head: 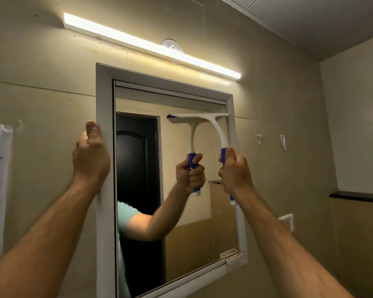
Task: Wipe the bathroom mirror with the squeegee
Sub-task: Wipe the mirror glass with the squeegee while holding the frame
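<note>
At the frame's left, the left hand [91,155] curls around the white mirror frame [102,211], apparently to steady the one bathroom mirror [181,222]. Right of centre, the right hand [235,171] is fisted round the blue grip of the single squeegee [215,127], its blade pressed flat high on the glass, likely poised for a downward pass. One strip light [151,45] glows above.

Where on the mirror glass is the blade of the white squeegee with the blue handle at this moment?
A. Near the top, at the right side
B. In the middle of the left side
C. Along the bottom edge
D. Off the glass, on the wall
A: the right hand grips the blue handle of the white squeegee, and its blade lies level near the top right of the white-framed mirror.
</note>
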### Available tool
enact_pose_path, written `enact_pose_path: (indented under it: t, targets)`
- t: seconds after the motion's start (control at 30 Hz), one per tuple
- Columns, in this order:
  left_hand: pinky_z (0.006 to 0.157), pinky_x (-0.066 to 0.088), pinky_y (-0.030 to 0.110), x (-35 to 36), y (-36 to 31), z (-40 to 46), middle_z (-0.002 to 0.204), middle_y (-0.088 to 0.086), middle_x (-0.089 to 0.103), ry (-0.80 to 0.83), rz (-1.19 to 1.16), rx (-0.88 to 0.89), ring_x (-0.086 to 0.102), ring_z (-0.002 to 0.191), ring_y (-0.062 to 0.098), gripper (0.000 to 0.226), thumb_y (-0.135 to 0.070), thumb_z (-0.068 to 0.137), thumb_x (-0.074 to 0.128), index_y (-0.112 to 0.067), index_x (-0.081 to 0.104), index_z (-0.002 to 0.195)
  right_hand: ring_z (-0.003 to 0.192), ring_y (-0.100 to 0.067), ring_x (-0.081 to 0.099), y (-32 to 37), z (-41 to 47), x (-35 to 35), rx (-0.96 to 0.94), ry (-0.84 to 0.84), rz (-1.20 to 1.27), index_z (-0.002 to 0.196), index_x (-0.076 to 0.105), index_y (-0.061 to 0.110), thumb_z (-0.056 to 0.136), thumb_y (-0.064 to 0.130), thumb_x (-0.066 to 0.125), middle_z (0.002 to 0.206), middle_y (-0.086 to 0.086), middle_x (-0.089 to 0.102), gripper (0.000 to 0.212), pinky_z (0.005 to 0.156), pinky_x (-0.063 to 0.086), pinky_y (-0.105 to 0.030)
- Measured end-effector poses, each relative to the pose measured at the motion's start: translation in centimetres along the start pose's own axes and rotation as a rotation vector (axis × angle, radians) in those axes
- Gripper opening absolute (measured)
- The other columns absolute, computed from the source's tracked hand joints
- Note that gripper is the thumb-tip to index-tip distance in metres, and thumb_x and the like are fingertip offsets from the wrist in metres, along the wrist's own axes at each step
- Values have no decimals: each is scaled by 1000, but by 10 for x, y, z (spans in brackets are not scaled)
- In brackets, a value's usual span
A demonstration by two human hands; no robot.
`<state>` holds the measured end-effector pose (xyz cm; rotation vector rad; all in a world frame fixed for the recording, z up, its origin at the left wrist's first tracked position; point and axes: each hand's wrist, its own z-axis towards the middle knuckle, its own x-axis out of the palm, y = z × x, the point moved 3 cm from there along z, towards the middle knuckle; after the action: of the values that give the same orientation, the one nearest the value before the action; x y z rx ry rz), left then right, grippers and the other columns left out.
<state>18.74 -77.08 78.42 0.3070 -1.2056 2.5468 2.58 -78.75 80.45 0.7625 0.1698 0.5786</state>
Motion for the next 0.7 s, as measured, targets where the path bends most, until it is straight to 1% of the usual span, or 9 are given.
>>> enact_pose_path:
  t: [0.1,0.17,0.23,0.27,0.37,0.43,0.53,0.6,0.7]
  targets:
    - [36,11,11,-8,22,-16,44,-7,20,193,-53,-99,17,31,7,25,-38,90,34,-19,38,75,51,-15,40,-30,-28,-2,38,24,23,85,49,19,101,46,26,64,-4,43,39,51,36,-30]
    - [38,9,10,-10,36,-25,42,-7,16,231,-84,-155,13,30,7,30,-34,87,52,-20,31,72,50,-14,40,-43,-41,-5,58,30,22,87,50,18,102,46,27,63,-4,44,40,48,36,-29]
    - [42,6,6,-8,38,-28,41,-7,10,146,-90,-141,7,29,7,38,-30,81,62,-20,28,69,50,-14,41,-45,-44,-9,61,33,21,89,51,16,103,44,27,63,-4,44,39,47,36,-28]
    - [44,5,5,-5,34,-27,41,-8,7,69,-83,-118,4,29,6,38,-29,79,62,-20,27,68,50,-14,41,-41,-41,-10,54,30,15,89,51,16,103,44,27,63,-4,44,40,47,36,-28]
    - [48,3,0,9,14,-19,43,-12,1,-186,8,-37,-5,30,2,26,-38,82,41,-22,28,66,52,-14,42,-21,-23,-8,44,-5,8,88,52,19,102,47,27,65,-4,47,40,50,37,-29]
    - [49,1,-1,15,2,-15,44,-13,-3,-270,52,-6,-8,32,1,21,-40,80,31,-24,26,67,53,-14,43,-11,-14,-2,59,-15,32,88,52,20,101,48,27,65,-3,47,39,51,37,-29]
    - [50,0,-2,17,0,-17,45,-12,-6,-282,42,-32,-11,31,3,20,-39,78,31,-25,23,66,48,-11,40,-13,-16,5,97,11,87,86,50,19,101,48,27,62,-2,45,40,47,35,-27]
    - [54,10,-3,11,12,-26,45,-14,-5,-248,-39,-71,-11,32,0,23,-36,74,40,-25,21,66,47,-11,38,-28,-31,5,112,18,100,88,51,17,101,47,26,62,-2,43,42,46,34,-27]
    - [58,20,0,3,33,-43,45,-13,-6,-239,-146,-108,-12,33,1,40,-27,58,58,-23,19,66,51,-14,40,-50,-56,0,135,13,80,90,52,18,102,45,26,66,-6,44,39,49,35,-28]
